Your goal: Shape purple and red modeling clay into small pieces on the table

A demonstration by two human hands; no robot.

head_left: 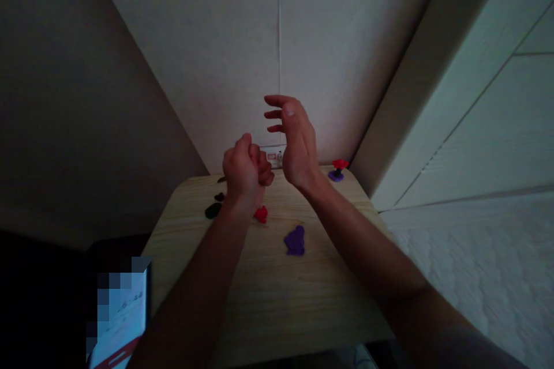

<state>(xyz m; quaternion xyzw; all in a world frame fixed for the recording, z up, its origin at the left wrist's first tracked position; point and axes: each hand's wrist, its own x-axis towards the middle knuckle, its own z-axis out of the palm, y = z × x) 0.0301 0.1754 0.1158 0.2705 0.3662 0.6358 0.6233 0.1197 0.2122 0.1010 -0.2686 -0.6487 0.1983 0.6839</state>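
Observation:
My left hand (243,168) is curled into a fist above the far part of the wooden tabletop, and whatever it may hold is hidden. Beside it, a little higher, my right hand (298,147) is raised with its fingers apart and slightly bent; nothing shows in it. A red lump that looks like modelling clay (261,214) lies just below the left fist. Nearer to me is a flat, uneven purple clay piece (295,241). Dark clay pieces (213,210) lie left of my left wrist. At the far right corner stands a small clay figure (339,169) with a red top, dark stem and purple base.
The small wooden table (268,311) stands against a pale wall (208,40) with a socket (272,157) behind its far edge. A lit phone-like screen (123,317) is at the lower left. A pale cabinet (467,98) and a quilted surface (489,277) are at the right.

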